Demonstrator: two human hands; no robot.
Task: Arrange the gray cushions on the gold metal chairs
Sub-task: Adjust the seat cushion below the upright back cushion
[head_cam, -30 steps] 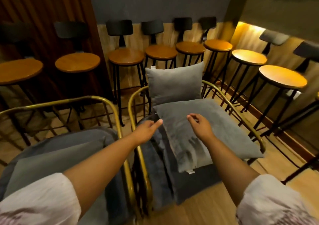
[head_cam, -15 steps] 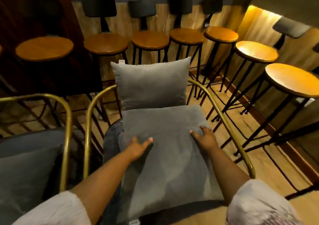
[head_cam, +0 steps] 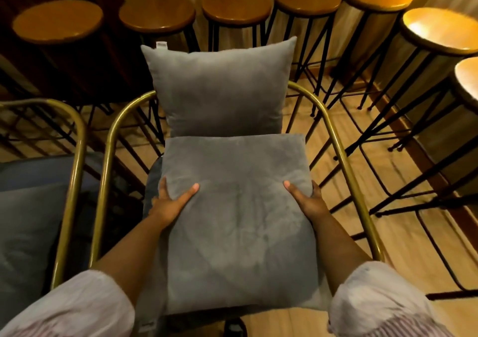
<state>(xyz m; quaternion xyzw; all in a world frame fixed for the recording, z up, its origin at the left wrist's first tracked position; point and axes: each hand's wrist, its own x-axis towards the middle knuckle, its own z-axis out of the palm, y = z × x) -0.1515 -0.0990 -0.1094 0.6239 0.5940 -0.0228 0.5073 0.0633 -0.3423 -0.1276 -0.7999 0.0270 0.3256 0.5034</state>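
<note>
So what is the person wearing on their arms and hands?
Both forearms are bare, with no gloves, rings or watch that I can see on the left hand or the right hand. Near the elbows are loose, pale whitish sleeves with faint thin stripes, looking pinkish in this light.

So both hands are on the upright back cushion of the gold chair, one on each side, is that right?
Not quite. The head view shows the left hand and right hand on the flat seat cushion, one on each side. The back cushion stands untouched behind it, leaning on the back of the gold chair.
</note>
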